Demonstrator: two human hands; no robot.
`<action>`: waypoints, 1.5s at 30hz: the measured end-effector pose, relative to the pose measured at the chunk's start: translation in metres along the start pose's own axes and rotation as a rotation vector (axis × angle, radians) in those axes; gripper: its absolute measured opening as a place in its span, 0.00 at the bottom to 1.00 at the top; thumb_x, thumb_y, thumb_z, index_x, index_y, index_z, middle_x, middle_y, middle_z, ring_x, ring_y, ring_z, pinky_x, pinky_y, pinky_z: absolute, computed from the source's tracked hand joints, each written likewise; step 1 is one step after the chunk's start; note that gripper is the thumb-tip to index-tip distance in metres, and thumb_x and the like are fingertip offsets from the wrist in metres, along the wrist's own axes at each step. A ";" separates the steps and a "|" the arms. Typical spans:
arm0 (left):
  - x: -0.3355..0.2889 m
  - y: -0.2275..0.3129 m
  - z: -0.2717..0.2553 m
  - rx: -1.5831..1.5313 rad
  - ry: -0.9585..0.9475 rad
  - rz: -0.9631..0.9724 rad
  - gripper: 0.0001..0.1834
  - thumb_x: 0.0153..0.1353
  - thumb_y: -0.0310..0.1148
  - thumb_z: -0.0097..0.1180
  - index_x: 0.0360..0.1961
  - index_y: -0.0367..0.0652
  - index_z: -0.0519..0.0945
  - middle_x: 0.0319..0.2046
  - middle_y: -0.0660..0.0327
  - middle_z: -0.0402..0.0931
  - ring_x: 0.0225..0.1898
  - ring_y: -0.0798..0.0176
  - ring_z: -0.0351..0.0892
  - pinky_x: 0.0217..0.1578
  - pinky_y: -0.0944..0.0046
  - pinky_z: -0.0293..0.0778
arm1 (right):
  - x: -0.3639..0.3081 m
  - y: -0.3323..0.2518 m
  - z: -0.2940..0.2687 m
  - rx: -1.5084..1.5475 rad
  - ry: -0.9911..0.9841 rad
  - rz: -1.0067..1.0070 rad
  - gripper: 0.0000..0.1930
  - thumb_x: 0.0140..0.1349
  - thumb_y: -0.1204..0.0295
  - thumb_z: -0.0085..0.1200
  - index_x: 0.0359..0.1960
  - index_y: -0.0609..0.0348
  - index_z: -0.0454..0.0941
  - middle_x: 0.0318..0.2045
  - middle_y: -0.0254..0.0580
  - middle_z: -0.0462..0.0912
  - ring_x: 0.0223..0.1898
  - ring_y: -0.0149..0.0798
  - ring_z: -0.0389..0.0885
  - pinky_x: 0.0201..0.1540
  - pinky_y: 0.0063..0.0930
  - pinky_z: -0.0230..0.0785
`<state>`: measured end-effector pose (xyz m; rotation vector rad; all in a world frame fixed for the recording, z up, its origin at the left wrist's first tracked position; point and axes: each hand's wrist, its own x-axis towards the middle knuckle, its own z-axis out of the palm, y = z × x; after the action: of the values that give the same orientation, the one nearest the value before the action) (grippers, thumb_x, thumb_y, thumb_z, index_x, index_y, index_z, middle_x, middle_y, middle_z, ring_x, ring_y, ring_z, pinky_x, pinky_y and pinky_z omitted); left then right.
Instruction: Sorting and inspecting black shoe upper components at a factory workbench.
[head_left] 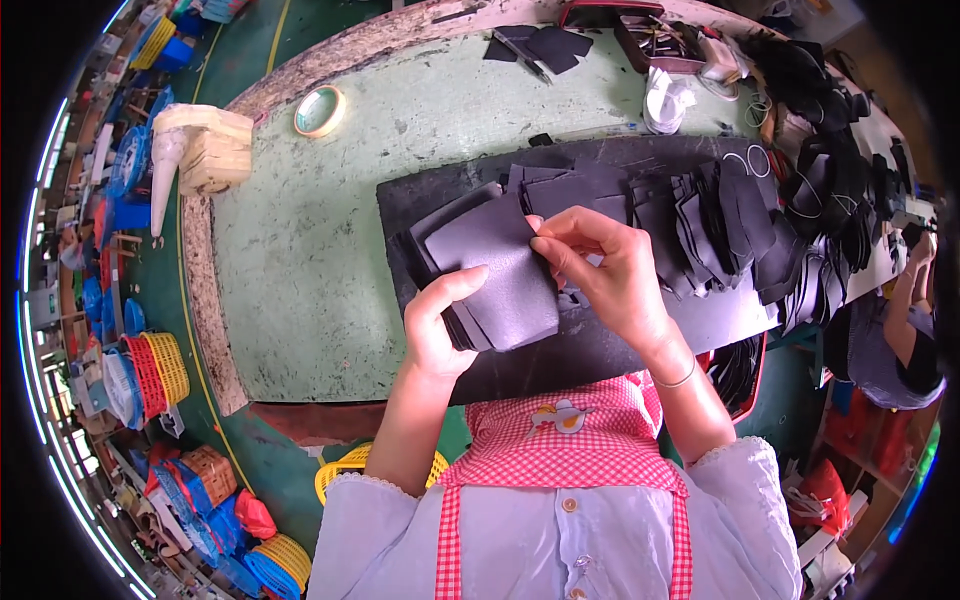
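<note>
My left hand (pixel 438 325) is closed on a stack of thin black leather-like pieces (pixel 500 265), its thumb lying across the top sheet. At the stack's upper right edge, my right hand (pixel 615 270) pinches with thumb and forefinger; the sheet's edge is at those fingertips. Under both hands lies a black board (pixel 540 368). More flat black pieces (pixel 575 190) lie on it just beyond the stack. Fanned rows of narrower black pieces (pixel 700 225) cover the board's right side.
The green tabletop (pixel 300 290) carries a tape roll (pixel 320 111) at far left. A wooden block (pixel 218 150) with a pale horn-shaped piece stands on the left edge. Far right are a tool box (pixel 655 48), a white spool (pixel 667 100) and heaped black pieces. Another person (pixel 900 340) works at right.
</note>
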<state>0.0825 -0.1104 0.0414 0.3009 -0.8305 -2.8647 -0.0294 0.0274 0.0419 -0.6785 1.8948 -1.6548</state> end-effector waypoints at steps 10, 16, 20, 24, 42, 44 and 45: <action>-0.015 0.007 -0.022 0.096 0.313 0.110 0.35 0.61 0.32 0.47 0.70 0.39 0.57 0.57 0.49 0.71 0.54 0.52 0.75 0.54 0.49 0.73 | 0.000 0.000 -0.012 -0.274 0.228 -0.164 0.03 0.55 0.78 0.63 0.30 0.62 0.81 0.22 0.32 0.80 0.23 0.26 0.75 0.29 0.21 0.67; -0.008 0.023 0.009 0.294 0.206 0.142 0.38 0.63 0.32 0.48 0.73 0.40 0.50 0.54 0.55 0.69 0.51 0.60 0.72 0.52 0.55 0.73 | -0.004 0.002 -0.031 -0.204 0.068 -0.103 0.20 0.51 0.61 0.71 0.35 0.62 0.75 0.29 0.43 0.76 0.30 0.43 0.78 0.33 0.33 0.72; 0.025 -0.016 0.051 0.546 0.235 0.160 0.38 0.61 0.30 0.58 0.71 0.37 0.58 0.52 0.60 0.71 0.51 0.66 0.73 0.57 0.63 0.66 | -0.020 -0.022 -0.033 -0.007 -0.084 -0.211 0.21 0.53 0.62 0.72 0.39 0.63 0.77 0.29 0.36 0.79 0.30 0.27 0.77 0.35 0.24 0.73; 0.060 -0.048 0.077 0.520 0.137 0.054 0.35 0.61 0.29 0.58 0.68 0.35 0.61 0.54 0.59 0.71 0.54 0.68 0.72 0.56 0.65 0.67 | -0.036 -0.003 -0.085 0.261 0.008 0.083 0.12 0.62 0.74 0.61 0.44 0.65 0.77 0.33 0.33 0.81 0.38 0.22 0.78 0.41 0.21 0.74; 0.122 -0.138 0.105 0.540 0.154 -0.088 0.27 0.63 0.34 0.60 0.61 0.39 0.70 0.44 0.60 0.77 0.44 0.67 0.79 0.42 0.66 0.77 | -0.051 0.021 -0.204 -0.328 0.394 0.013 0.23 0.52 0.62 0.71 0.43 0.58 0.73 0.31 0.34 0.75 0.35 0.32 0.74 0.43 0.27 0.67; 0.123 -0.145 0.114 0.464 0.064 -0.107 0.34 0.63 0.37 0.61 0.68 0.44 0.64 0.45 0.63 0.76 0.46 0.68 0.77 0.47 0.69 0.73 | -0.050 0.014 -0.184 0.093 0.171 -0.014 0.23 0.52 0.63 0.73 0.40 0.59 0.72 0.30 0.29 0.74 0.30 0.22 0.72 0.34 0.18 0.68; 0.121 -0.145 0.121 0.457 0.061 -0.118 0.33 0.64 0.35 0.60 0.68 0.45 0.64 0.46 0.63 0.75 0.47 0.69 0.76 0.49 0.68 0.72 | -0.049 0.010 -0.184 0.076 0.109 -0.020 0.19 0.56 0.67 0.70 0.41 0.63 0.74 0.33 0.30 0.78 0.34 0.22 0.76 0.40 0.19 0.71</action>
<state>-0.0747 0.0494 0.0447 0.4978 -1.4958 -2.7174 -0.1185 0.1957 0.0556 -0.5891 1.8938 -1.8001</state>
